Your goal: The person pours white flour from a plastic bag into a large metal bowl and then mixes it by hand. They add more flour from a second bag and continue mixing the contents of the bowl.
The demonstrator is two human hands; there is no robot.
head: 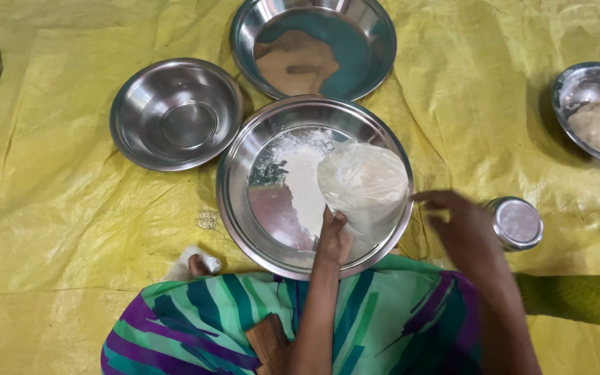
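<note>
Person seen from above, near edge of the scene. Both forearms bare from the elbow down — no sleeves, no bangles or watch visible. Left hand (333,239) and right hand (463,226) bare, no rings that can be made out.

Garment (355,323) draped across the lap: smooth cloth in broad diagonal stripes — sea green, dark teal, purple, with thin pale lines between bands. Purple heaviest at the near left hem and at the right side. Folds run slantwise, cloth lightly creased.
</note>
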